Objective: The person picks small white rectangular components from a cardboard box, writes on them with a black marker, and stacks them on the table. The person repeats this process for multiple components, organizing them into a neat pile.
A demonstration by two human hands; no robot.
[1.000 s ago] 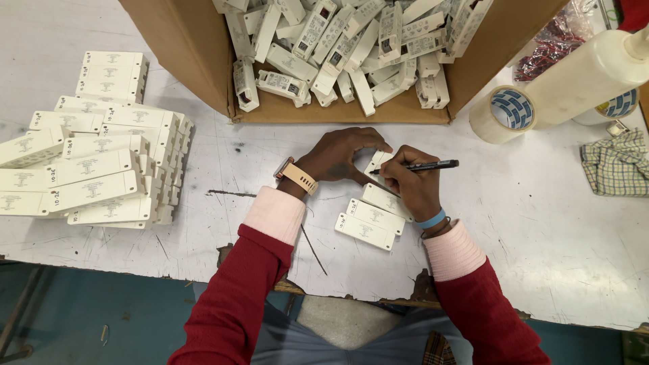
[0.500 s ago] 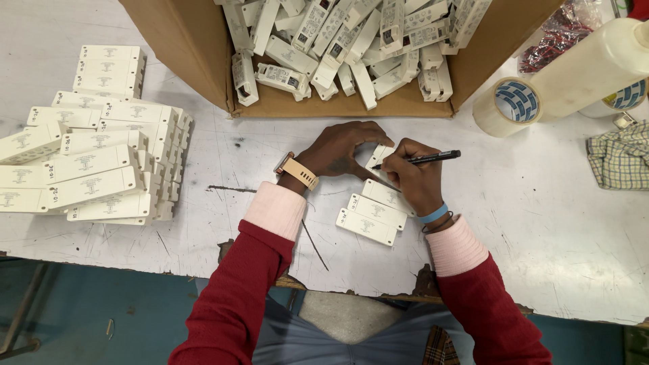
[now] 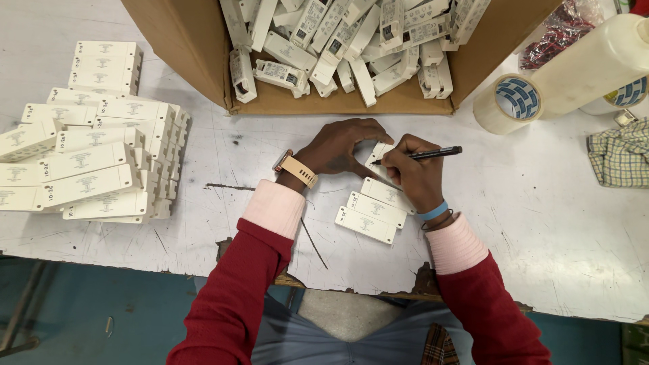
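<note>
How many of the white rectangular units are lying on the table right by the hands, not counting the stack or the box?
4: one white unit under the pen, steadied by the left hand; three in a row beside the right hand, at and. The hands may hide more.

table [image 3: 541,270]: white top, scratched, chipped front edge | floor [image 3: 81,304]: teal | light: even

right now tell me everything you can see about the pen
The pen is slim and black, plastic by its look. It lies nearly level, tip pointing left onto a small white casing. The right hand grips it near the tip; the rear end sticks out to the right. The left hand steadies the casing.
</note>
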